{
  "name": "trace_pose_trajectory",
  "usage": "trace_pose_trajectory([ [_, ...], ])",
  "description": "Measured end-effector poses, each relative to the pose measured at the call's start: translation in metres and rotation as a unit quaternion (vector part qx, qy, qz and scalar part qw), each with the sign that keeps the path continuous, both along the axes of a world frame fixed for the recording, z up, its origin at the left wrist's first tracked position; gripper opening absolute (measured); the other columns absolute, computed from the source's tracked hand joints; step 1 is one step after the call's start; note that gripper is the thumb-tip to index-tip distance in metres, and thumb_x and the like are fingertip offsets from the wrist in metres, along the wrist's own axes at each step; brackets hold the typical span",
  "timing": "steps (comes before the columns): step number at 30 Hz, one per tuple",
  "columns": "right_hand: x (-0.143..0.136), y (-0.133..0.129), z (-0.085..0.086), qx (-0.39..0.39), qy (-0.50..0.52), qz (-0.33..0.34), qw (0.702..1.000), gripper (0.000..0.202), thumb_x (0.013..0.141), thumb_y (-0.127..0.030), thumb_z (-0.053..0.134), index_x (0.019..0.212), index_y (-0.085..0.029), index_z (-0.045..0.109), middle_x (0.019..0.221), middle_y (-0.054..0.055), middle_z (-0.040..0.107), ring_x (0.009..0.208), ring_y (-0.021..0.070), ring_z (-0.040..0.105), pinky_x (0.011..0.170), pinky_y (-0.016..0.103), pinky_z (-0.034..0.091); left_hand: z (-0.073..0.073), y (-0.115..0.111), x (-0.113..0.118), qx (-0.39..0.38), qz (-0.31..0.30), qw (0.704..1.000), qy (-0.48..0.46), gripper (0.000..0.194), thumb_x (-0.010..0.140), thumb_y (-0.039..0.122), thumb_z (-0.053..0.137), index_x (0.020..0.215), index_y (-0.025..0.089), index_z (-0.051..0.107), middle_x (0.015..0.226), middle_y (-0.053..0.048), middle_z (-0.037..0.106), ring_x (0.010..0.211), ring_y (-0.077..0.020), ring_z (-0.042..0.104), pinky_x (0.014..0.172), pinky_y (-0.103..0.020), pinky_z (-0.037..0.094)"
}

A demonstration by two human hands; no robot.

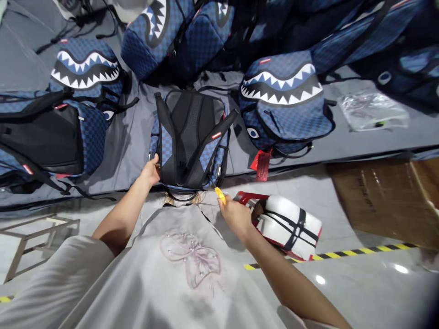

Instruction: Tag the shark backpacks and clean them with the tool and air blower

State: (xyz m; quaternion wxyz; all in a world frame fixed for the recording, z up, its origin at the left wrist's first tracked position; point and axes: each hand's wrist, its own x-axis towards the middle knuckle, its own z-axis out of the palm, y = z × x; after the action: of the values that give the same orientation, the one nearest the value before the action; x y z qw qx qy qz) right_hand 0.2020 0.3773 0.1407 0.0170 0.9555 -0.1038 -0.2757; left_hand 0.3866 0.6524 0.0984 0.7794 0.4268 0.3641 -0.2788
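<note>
A blue-and-black checkered backpack (190, 132) lies in front of me with its black padded back and shoulder straps facing up. My left hand (151, 170) is closed on its lower left side, the thumb showing and the other fingers partly hidden. In my right hand (235, 214) is a small yellow-handled tool (220, 195), gripped in a closed fist. Its thin dark tip points at the backpack's lower right corner. Whether the tip touches the fabric, I cannot tell.
On the grey-covered table (123, 151), shark-mouth backpacks (283, 100) stand right and left, with more piled behind. A clear plastic bag (372, 109) lies at the right. Below are a stool with a white strapped seat (291, 224), a cardboard box (373, 201) and a wooden frame (37, 235).
</note>
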Motion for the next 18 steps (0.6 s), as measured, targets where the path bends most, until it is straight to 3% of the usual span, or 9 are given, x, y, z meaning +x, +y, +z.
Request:
trace_pose_trajectory([
  [6,0.003,0.016,-0.026,0.018,-0.031,-0.018,0.999,0.041,0.104,-0.041,0.034,0.116,-0.01,0.059,0.084,0.016,0.073,0.08,0.0267,0.073,0.06,0.028,0.042,-0.003,-0.006,-0.006,-0.024,-0.011,0.999,0.02,0.045,0.097,0.048,0.047,0.111,0.01,0.064,0.087,-0.013,0.073,0.084,-0.0267,0.073,0.086,-0.044,0.058],
  [11,0.023,0.042,-0.041,0.075,-0.038,-0.019,0.996,0.038,0.103,-0.043,0.039,0.115,-0.013,0.059,0.091,0.015,0.074,0.085,0.025,0.073,0.066,0.028,0.043,-0.014,-0.016,-0.006,-0.117,-0.07,0.99,-0.016,0.061,0.098,0.058,0.036,0.123,0.008,0.062,0.092,-0.016,0.075,0.092,-0.0286,0.073,0.093,-0.047,0.056],
  [15,0.029,0.05,-0.052,0.091,-0.053,-0.018,0.994,0.038,0.103,-0.049,0.04,0.118,-0.019,0.057,0.093,0.01,0.075,0.088,0.0224,0.072,0.068,0.026,0.04,-0.022,-0.005,-0.003,-0.146,-0.091,0.985,-0.032,0.076,0.095,0.067,0.029,0.131,0.007,0.059,0.1,-0.019,0.074,0.095,-0.0297,0.072,0.093,-0.046,0.056],
  [18,0.025,0.044,-0.056,0.061,-0.066,-0.072,0.993,0.039,0.105,-0.045,0.034,0.12,-0.015,0.055,0.091,0.013,0.074,0.084,0.022,0.071,0.064,0.026,0.037,-0.027,0.002,-0.004,-0.153,-0.101,0.982,-0.035,0.08,0.094,0.07,0.027,0.132,0.007,0.058,0.102,-0.02,0.074,0.098,-0.0307,0.072,0.092,-0.046,0.056],
])
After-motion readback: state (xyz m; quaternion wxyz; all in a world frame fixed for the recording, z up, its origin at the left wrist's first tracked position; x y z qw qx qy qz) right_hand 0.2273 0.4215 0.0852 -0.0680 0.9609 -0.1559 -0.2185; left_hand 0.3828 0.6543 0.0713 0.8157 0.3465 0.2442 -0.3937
